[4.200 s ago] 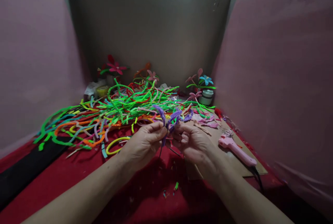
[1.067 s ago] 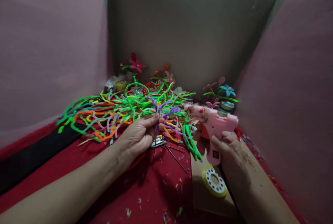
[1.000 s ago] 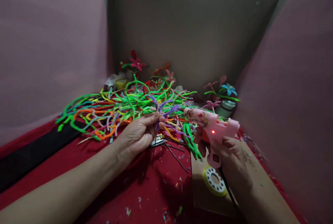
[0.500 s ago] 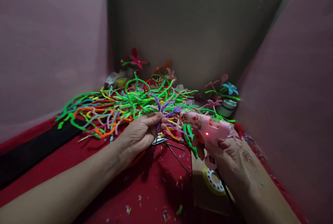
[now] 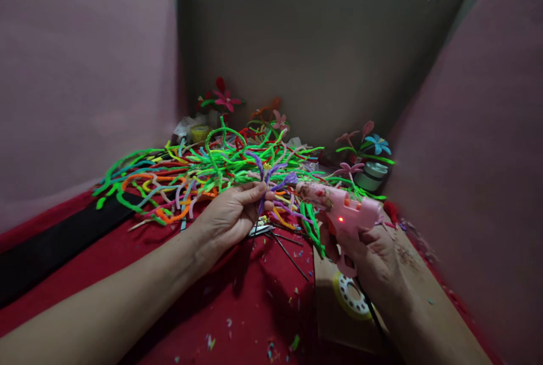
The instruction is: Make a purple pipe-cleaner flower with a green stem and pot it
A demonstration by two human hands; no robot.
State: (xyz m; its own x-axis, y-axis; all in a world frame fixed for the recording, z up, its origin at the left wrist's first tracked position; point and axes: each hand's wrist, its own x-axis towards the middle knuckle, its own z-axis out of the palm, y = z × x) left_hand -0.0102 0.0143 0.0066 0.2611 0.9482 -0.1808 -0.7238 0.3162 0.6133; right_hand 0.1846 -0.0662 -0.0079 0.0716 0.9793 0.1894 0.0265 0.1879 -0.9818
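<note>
Between thumb and fingers, my left hand (image 5: pixel 237 209) pinches a purple pipe-cleaner flower (image 5: pixel 278 171) with a yellow centre and a thin dark stem hanging below. My right hand (image 5: pixel 377 257) is wrapped round a pink hot glue gun (image 5: pixel 358 215), its red light lit and its nozzle pointing left. The nozzle tip is close to the flower's right-hand petal; whether they touch I cannot tell. Behind both hands spreads a tangled heap of coloured pipe cleaners (image 5: pixel 237 155), mostly green. Scissors (image 5: pixel 261 230) and thin dark sticks (image 5: pixel 291 256) lie under the flower.
A cardboard piece (image 5: pixel 335 325) bears a yellow-and-white tape roll (image 5: pixel 353 296) below the glue gun. Finished flowers, one of them blue (image 5: pixel 377 143), stand at the back beside a grey-white roll (image 5: pixel 371 175). A black strip (image 5: pixel 63 246) crosses the red cloth (image 5: pixel 199 314), which has scraps on it.
The view has shifted slightly, moving everything a little to the right. Both hands keep their grips, and the glue gun stays beside the purple flower's petal.
</note>
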